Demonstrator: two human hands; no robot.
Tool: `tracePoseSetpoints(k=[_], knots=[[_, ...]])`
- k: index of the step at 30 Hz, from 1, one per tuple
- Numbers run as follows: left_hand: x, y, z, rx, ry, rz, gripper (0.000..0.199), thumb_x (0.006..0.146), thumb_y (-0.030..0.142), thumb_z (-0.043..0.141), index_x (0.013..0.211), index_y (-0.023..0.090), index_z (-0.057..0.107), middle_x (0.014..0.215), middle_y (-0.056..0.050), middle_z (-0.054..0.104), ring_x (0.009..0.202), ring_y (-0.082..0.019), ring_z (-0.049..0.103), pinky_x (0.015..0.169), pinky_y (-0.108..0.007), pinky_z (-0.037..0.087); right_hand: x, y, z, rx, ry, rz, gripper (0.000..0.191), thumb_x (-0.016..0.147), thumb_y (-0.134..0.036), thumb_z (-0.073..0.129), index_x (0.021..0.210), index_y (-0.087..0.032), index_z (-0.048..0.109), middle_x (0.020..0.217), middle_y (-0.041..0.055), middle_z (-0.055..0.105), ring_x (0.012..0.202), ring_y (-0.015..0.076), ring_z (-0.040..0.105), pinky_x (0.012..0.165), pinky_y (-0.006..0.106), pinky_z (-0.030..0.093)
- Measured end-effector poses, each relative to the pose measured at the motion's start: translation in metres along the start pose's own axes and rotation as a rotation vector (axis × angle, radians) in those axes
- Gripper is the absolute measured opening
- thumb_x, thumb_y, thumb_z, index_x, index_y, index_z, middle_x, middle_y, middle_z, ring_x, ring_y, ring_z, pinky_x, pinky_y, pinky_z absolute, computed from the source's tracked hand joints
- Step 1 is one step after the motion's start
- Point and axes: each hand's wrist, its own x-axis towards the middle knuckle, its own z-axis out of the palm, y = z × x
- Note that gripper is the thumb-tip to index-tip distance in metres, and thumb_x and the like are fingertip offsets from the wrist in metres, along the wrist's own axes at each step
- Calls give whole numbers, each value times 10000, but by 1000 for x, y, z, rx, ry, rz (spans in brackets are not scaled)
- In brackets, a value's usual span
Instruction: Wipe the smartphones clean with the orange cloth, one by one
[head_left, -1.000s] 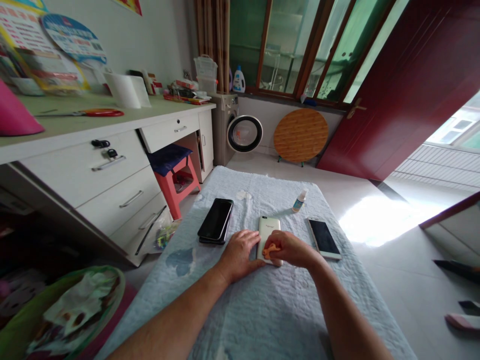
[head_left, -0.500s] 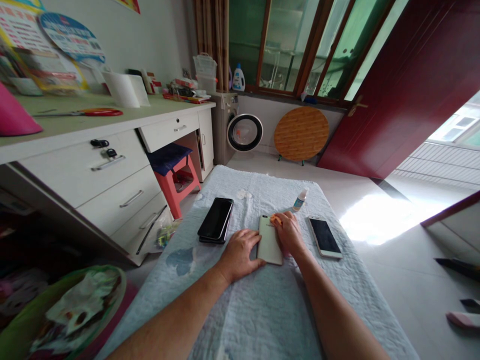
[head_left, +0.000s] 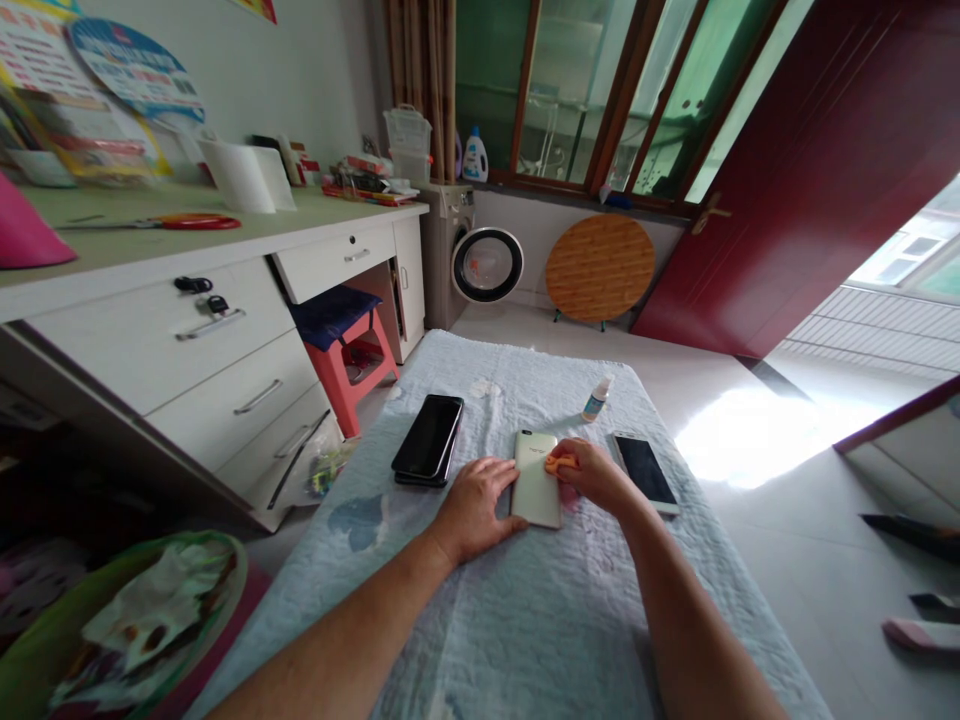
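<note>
In the head view, the pale phone (head_left: 535, 495) lay flat on the blue spread (head_left: 525, 630), camera side up, between the two hands. The right hand (head_left: 589, 472) pinched an orange cloth (head_left: 561, 463) at the phone's right edge; the step in hand looked like a wipe of the back. Doing it well, by my judgement, called for light, even strokes along the whole length, the cloth bunched thick enough to keep fingertips off the shell, and a gentle touch round the lens (the corners would be the easiest part to miss). The bracing hand needed to press just enough to stop the phone skidding on the soft spread.

As for pose, the left hand (head_left: 474, 508) lay low, palm down, its fingers spread against the phone's left edge and its thumb by the lower left corner, steadying it without closing round it. The right hand was closed on the cloth, knuckles up, its forearm slanting in from the lower right. The two hands were apart, with the phone's back showing between them. A small bottle (head_left: 595, 402) stood beyond the right hand, a dark-screened phone (head_left: 648, 474) lay just to its right, and stacked phones (head_left: 428, 440) lay left of the left hand.
</note>
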Motion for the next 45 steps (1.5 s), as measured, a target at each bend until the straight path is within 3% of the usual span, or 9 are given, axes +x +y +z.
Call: tracePoseSetpoints(k=[8, 15, 23, 30, 35, 39, 45], knots=[[-1, -1, 1, -3, 1, -11, 675, 678, 521, 744, 1244, 188, 589, 1324, -109, 575, 1241, -314, 483, 1068, -471, 350, -16, -17, -17, 47, -384, 43, 196, 640, -141, 597, 832, -173, 625, 680, -36, 568, 623, 101, 488, 556, 197, 339], [-1, -1, 0, 1, 5, -4, 683, 685, 553, 732, 1241, 180, 593, 1324, -123, 574, 1237, -318, 489, 1065, -479, 351, -24, -35, -19, -12, -517, 43, 154, 608, -130, 603, 754, -175, 623, 657, -47, 540, 601, 90, 455, 513, 191, 289], [0, -2, 0, 17, -10, 0, 675, 679, 495, 746, 1250, 176, 580, 1334, -118, 565, 1245, -313, 483, 1063, -467, 362, -29, -58, -12, -142, -433, -68, 91, 678, -197, 655, 767, -176, 656, 706, -19, 599, 626, 97, 492, 544, 195, 294], [-1, 2, -5, -1, 0, 40, 599, 696, 452, 725, 1215, 189, 586, 1308, -116, 581, 1219, -311, 507, 1059, -470, 375, -25, -66, 11, -86, -297, -203, 105, 716, -127, 634, 791, -187, 677, 805, 14, 608, 716, 122, 517, 639, 209, 348], [-2, 2, -7, -17, -24, 43, 611, 647, 328, 740, 1221, 203, 570, 1309, -100, 575, 1228, -296, 495, 1069, -446, 367, -24, -65, 20, -21, -239, -266, 139, 742, -99, 600, 809, -186, 684, 826, 18, 593, 763, 129, 527, 695, 213, 364], [-2, 0, -4, -30, -26, 8, 685, 635, 420, 784, 1242, 198, 557, 1311, -100, 571, 1239, -303, 479, 1074, -446, 355, -21, -64, 24, -10, -188, -278, 129, 751, -111, 598, 826, -178, 679, 820, 13, 572, 742, 121, 515, 683, 209, 354], [-1, -2, 1, -38, 20, 15, 576, 759, 481, 706, 1254, 227, 556, 1279, -82, 591, 1205, -279, 505, 1045, -432, 371, -12, -55, 25, -36, -86, -228, 226, 771, -136, 586, 938, -205, 722, 804, 17, 586, 782, 142, 535, 728, 236, 361]])
